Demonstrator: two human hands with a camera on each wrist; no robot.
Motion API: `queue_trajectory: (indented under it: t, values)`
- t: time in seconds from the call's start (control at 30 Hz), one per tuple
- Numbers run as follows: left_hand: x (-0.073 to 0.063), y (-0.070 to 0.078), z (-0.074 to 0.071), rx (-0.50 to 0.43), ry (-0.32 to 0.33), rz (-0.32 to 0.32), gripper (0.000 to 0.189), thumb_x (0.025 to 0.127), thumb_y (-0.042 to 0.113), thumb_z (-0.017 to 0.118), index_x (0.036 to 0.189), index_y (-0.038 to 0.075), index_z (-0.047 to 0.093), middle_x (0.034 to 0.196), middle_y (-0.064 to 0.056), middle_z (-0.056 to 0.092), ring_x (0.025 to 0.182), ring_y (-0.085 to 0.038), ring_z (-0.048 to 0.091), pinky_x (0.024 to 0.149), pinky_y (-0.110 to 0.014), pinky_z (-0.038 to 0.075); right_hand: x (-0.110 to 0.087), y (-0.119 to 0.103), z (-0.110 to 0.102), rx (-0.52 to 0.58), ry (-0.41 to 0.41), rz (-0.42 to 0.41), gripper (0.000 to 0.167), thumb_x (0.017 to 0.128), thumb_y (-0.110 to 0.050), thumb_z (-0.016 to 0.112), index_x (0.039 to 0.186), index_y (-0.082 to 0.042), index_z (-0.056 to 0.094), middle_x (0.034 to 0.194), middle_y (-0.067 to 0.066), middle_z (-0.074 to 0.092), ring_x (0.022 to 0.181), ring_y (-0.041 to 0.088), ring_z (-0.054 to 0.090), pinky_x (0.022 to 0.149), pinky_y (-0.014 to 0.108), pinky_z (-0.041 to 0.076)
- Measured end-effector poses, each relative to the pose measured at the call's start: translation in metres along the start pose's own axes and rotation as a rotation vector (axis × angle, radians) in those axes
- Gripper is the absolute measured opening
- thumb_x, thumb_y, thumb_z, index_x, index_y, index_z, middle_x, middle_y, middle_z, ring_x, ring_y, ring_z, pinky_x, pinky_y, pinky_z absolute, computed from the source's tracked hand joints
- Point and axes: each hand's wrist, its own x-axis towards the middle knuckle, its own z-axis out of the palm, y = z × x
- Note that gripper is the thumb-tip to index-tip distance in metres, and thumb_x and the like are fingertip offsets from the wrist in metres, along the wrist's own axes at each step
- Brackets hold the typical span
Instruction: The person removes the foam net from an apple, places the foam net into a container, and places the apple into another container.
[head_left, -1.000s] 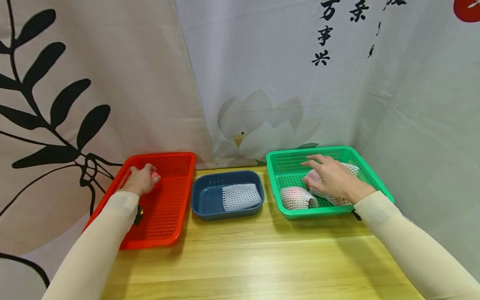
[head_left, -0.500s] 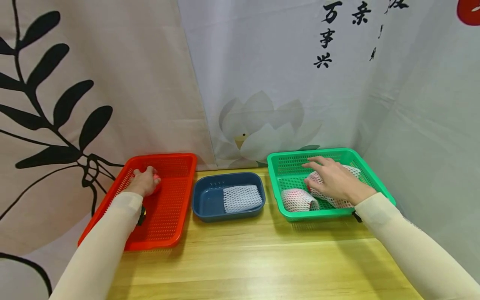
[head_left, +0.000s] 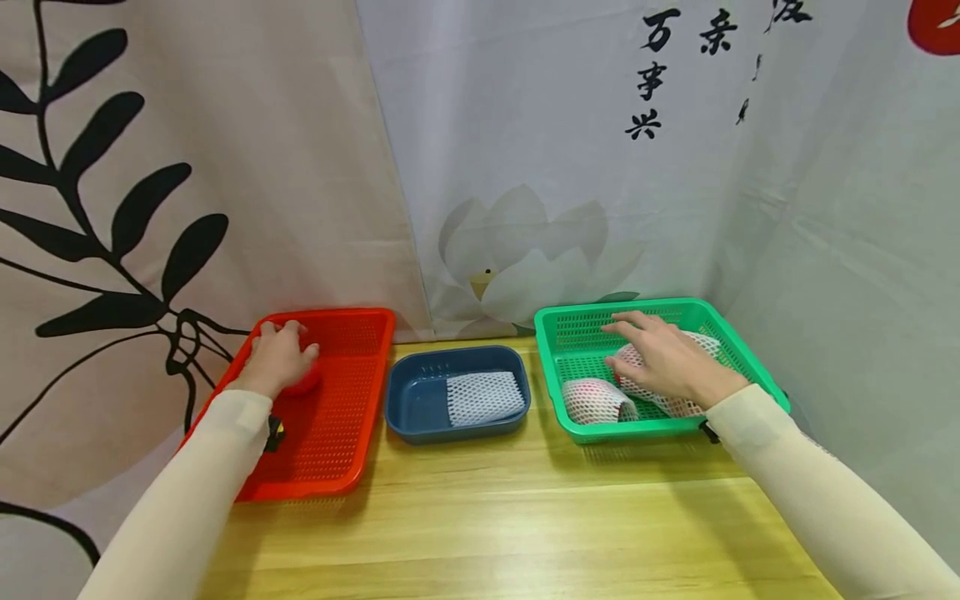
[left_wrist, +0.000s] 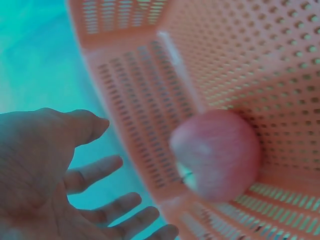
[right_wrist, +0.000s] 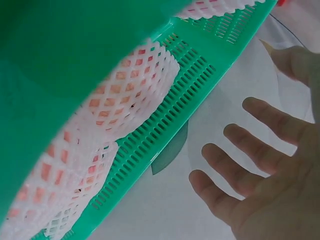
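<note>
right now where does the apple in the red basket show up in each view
Head: apple left of centre, partly behind the left hand.
Left wrist: right of centre, unobstructed.
Right wrist: not in it.
Shared landmark: red basket, in head and left wrist only; the latter tints it orange-pink.

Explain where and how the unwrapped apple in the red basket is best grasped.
Probably around its widest girth, coming from above: the apple is round, without a handle, and the red basket has walls around it but an open top.
</note>
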Motion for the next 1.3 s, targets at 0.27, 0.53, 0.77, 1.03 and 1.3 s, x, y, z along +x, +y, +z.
queue_trajectory:
  t: [0.27,0.53,0.77,1.03,1.3]
  values:
    - [-0.026,0.029,-0.014,0.029,0.092,0.064,0.058,0.120,0.027,0.061,0.163,-0.010,0.048,0.164,-0.048,0.038,0.140,-0.066,0.048,0.118,-0.085,0.049,0.001,0.002,0.001,-0.003,-0.001,0.001,0.058,0.114,-0.039,0.076,0.164,-0.011,0.065,0.174,0.026,0.056,0.152,0.059,0.060,0.116,0.084,0.052]
    - [-0.059,0.069,-0.010,0.042,0.125,0.153,0.058,0.118,0.033,0.067,0.164,-0.001,0.055,0.165,-0.038,0.047,0.142,-0.060,0.052,0.120,-0.082,0.051,0.002,0.000,-0.003,0.014,-0.032,0.010,0.065,0.114,-0.042,0.076,0.168,-0.010,0.060,0.177,0.026,0.051,0.157,0.060,0.055,0.121,0.082,0.051]
    - [-0.084,0.101,0.006,0.076,0.158,0.251,0.055,0.117,0.036,0.069,0.161,0.005,0.062,0.165,-0.032,0.054,0.140,-0.057,0.062,0.106,-0.076,0.059,0.003,-0.007,-0.005,0.051,-0.051,-0.008,0.065,0.114,-0.042,0.076,0.169,-0.010,0.059,0.178,0.028,0.050,0.158,0.057,0.055,0.123,0.078,0.052]
    - [-0.103,0.131,0.031,0.059,0.190,0.376,0.055,0.113,0.035,0.076,0.159,0.007,0.066,0.161,-0.027,0.061,0.134,-0.048,0.068,0.107,-0.069,0.065,0.003,-0.014,-0.001,0.083,-0.069,0.000,0.066,0.113,-0.041,0.078,0.170,-0.012,0.058,0.180,0.027,0.047,0.162,0.057,0.051,0.124,0.080,0.050]
    - [-0.118,0.156,0.059,0.012,0.192,0.463,0.055,0.111,0.036,0.080,0.158,0.010,0.067,0.156,-0.021,0.066,0.131,-0.042,0.070,0.106,-0.064,0.066,0.002,-0.021,0.000,0.105,-0.110,-0.015,0.069,0.113,-0.043,0.078,0.172,-0.013,0.056,0.179,0.026,0.049,0.154,0.053,0.059,0.122,0.076,0.054]
